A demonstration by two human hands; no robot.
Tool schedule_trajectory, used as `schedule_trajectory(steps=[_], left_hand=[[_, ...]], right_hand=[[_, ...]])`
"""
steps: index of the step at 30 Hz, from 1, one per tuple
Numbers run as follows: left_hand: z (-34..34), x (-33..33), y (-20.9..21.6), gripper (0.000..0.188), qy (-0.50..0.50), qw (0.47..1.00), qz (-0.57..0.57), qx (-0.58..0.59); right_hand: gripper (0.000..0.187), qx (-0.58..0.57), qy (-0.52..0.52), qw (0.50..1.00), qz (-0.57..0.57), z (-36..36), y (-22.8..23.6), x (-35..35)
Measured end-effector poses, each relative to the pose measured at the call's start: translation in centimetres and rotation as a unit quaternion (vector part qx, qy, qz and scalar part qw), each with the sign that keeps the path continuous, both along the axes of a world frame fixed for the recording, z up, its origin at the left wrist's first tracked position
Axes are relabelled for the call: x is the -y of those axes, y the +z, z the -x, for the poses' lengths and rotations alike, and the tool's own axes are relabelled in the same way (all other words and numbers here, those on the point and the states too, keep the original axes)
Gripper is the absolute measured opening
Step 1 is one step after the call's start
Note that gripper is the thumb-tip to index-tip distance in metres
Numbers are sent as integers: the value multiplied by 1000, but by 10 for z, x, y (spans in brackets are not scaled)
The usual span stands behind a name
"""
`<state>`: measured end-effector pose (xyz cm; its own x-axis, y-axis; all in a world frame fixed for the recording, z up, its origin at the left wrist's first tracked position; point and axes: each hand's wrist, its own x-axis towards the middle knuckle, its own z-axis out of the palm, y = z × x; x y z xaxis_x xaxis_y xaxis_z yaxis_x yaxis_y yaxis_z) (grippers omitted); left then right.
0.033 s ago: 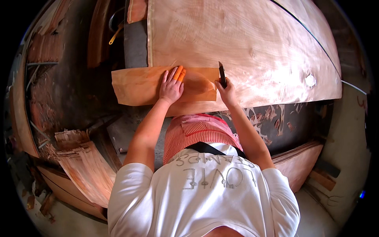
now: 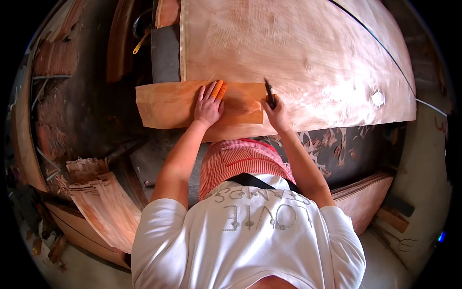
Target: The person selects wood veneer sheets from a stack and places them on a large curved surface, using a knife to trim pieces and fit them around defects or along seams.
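Observation:
A large pale wood veneer sheet [image 2: 288,53] covers most of the work surface. Across its near left corner lies a smaller, darker orange-brown veneer piece [image 2: 163,106], its left part reaching past the sheet's edge. My left hand [image 2: 210,105] presses flat on this piece with fingers spread; two fingers wear orange covers. My right hand [image 2: 276,113] is closed around a dark-handled utility knife [image 2: 270,96], its blade pointing away from me. The knife is beside the right end of the small piece, where my fingertips touch or nearly touch the edge.
A dark cable [image 2: 375,36] crosses the big sheet at the right. Stacked veneer strips [image 2: 108,202] stand at the lower left, and torn scraps [image 2: 337,144] lie below the near edge. A yellow-handled tool [image 2: 140,43] rests at the upper left. Another veneer stack [image 2: 365,200] is at the lower right.
The knife has turned slightly in my right hand, its tip shifting a little left and nearer. My left hand stays in place on the small piece.

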<state>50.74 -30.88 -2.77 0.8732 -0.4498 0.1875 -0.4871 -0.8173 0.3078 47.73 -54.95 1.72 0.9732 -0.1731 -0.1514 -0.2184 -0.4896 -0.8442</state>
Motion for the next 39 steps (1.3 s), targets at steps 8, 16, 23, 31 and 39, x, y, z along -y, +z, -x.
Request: schedule_trajectory(steps=[8, 16, 23, 31, 39], left_hand=[[-2, 2, 2, 49, -9, 1000, 2, 11], [-21, -49, 21, 76, 138, 990, 14, 1], [-22, -125, 33, 69, 136, 980, -141, -35], [-35, -158, 128, 17, -68, 977, -88, -181], [-173, -83, 241, 16, -58, 978, -98, -177]], right_hand=[[28, -214, -48, 887, -405, -4, -29, -6], [36, -162, -80, 799, -574, 0, -54, -11], [34, -171, -70, 803, -567, -2, -61, -6], [30, -184, -72, 845, -497, 3, -84, 3], [23, -160, -17, 749, -642, -1, -66, -6]])
